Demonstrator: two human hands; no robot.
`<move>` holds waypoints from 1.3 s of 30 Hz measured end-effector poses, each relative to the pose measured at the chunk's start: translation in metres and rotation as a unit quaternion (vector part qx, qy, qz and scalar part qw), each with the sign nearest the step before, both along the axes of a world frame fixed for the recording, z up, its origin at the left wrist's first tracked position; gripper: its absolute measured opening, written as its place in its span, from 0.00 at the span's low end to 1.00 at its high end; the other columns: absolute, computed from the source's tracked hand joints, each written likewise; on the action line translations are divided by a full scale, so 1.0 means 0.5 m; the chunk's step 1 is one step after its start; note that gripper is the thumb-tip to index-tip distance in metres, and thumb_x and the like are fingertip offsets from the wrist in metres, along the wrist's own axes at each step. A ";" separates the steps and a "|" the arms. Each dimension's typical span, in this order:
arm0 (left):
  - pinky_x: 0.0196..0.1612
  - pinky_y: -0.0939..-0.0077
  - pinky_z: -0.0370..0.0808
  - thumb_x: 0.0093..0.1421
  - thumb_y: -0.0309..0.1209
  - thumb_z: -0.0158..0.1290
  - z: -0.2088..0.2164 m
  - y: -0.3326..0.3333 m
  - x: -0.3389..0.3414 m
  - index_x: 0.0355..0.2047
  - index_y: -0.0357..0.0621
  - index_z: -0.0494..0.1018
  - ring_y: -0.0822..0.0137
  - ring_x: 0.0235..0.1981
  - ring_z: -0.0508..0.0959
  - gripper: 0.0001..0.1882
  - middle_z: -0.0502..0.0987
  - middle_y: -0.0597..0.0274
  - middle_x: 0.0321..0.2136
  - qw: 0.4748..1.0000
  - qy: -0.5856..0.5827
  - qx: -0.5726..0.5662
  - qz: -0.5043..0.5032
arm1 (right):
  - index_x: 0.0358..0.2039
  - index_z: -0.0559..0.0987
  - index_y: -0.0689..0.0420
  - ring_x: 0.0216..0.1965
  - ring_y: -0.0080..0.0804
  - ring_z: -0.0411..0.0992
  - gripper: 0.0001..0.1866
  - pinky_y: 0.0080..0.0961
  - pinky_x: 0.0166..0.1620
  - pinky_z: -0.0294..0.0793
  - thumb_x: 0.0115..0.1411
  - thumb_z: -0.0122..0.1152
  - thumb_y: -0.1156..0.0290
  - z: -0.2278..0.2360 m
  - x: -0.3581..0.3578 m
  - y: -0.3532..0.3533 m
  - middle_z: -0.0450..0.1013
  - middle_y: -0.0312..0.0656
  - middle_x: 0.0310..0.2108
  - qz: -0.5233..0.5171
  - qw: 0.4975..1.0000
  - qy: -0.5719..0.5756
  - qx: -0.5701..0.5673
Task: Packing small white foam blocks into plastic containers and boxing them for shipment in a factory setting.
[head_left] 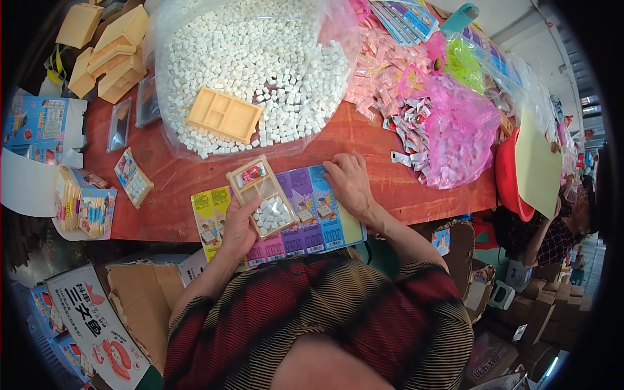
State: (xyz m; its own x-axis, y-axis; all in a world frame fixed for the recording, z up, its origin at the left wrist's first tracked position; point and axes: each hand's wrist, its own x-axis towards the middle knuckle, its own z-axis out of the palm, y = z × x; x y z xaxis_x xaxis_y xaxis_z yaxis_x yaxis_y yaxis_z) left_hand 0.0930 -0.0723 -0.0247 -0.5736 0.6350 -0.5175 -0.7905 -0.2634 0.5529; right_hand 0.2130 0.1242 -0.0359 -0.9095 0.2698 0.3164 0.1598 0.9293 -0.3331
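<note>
My left hand (240,227) grips a compartment tray (232,184) of pale yellow plastic, tilted above the table's near edge. Its lower compartment holds white cubes (272,216); a red packet (251,173) sits in the upper part, and a glossy clear cover seems to lie over both. Under it spreads a colourful label sheet (309,244) with yellow, pink, purple and blue strips. My right hand (351,185) is at the sheet's upper right corner, fingers bent and closed at its edge. Whether they have lifted a label there, I cannot tell.
A big clear bag (250,45) of white cubes has an unfilled tray (224,114) on it. Pink packets (383,71) and a pink bag (458,130) lie right, beside a red basin (513,175). Left are stacked trays (117,55), a filled tray (134,178) and an opened box (84,201).
</note>
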 end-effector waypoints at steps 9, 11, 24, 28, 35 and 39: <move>0.42 0.74 0.68 0.50 0.19 0.44 -0.004 -0.004 0.001 0.45 0.45 0.59 0.68 0.38 0.70 0.20 0.68 0.62 0.39 1.000 0.009 0.003 -0.010 | 0.33 0.70 0.59 0.42 0.39 0.60 0.15 0.35 0.44 0.57 0.41 0.54 0.75 0.010 0.010 -0.009 0.63 0.42 0.34 -0.001 1.000 0.003 0.002; 0.39 0.76 0.70 0.50 0.19 0.45 0.001 -0.002 0.003 0.42 0.42 0.61 0.69 0.36 0.71 0.18 0.69 0.61 0.37 1.000 0.009 0.008 0.002 | 0.32 0.71 0.59 0.42 0.39 0.60 0.14 0.34 0.44 0.57 0.41 0.55 0.75 0.011 0.007 -0.009 0.64 0.42 0.33 -0.010 0.999 0.023 -0.044; 0.41 0.75 0.69 0.49 0.19 0.45 -0.007 0.071 -0.037 0.43 0.40 0.60 0.68 0.38 0.70 0.18 0.68 0.60 0.38 0.997 0.057 0.035 -0.033 | 0.22 0.69 0.59 0.40 0.38 0.61 0.08 0.31 0.41 0.59 0.39 0.56 0.76 0.006 -0.028 -0.016 0.64 0.41 0.31 -0.069 0.995 0.039 -0.062; 0.40 0.76 0.70 0.49 0.19 0.44 -0.011 0.091 -0.035 0.42 0.41 0.60 0.69 0.37 0.71 0.18 0.69 0.61 0.38 0.997 0.054 0.048 -0.024 | 0.22 0.67 0.59 0.41 0.41 0.59 0.07 0.33 0.43 0.58 0.39 0.55 0.76 -0.003 -0.038 -0.006 0.63 0.43 0.32 -0.081 0.994 -0.020 -0.072; 0.39 0.77 0.70 0.50 0.19 0.43 -0.016 0.091 -0.035 0.42 0.41 0.62 0.70 0.36 0.71 0.16 0.69 0.62 0.37 0.998 0.047 0.038 -0.004 | 0.24 0.65 0.59 0.44 0.44 0.58 0.09 0.45 0.48 0.53 0.40 0.53 0.77 0.005 0.034 -0.038 0.61 0.45 0.34 0.043 0.997 0.061 0.036; 0.38 0.77 0.71 0.50 0.19 0.44 -0.016 0.092 -0.035 0.42 0.41 0.61 0.70 0.36 0.71 0.17 0.69 0.61 0.37 0.998 0.041 0.042 -0.008 | 0.23 0.64 0.58 0.42 0.43 0.60 0.09 0.45 0.47 0.55 0.40 0.53 0.77 0.036 0.085 -0.068 0.62 0.44 0.32 0.171 0.982 0.066 -0.055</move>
State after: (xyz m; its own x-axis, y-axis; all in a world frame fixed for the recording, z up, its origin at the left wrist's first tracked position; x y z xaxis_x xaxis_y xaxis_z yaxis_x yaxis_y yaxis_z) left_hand 0.0755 -0.0262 -0.0326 -0.6017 0.6835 -0.4133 -0.7475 -0.2996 0.5929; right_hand 0.2556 0.0901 -0.0181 -0.9060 -0.0051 0.4232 -0.2060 0.8788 -0.4304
